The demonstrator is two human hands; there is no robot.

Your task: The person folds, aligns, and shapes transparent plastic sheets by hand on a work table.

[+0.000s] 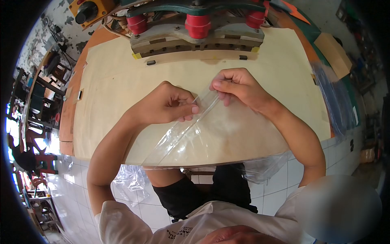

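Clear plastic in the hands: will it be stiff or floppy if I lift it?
The clear plastic is probably floppy, since it creases between the left hand and right hand. Looking thin and see-through, it's likely light. Its glossy shine suggests it may be slippery.

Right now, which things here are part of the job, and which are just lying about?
Seemingly part of the job:
- clear plastic sheet, pinched by left hand and right hand
- cream work surface beneath
- perhaps the metal machine, though neither hand touches it

Apparently just lying about:
- brown cardboard piece
- orange sheet
- red stool
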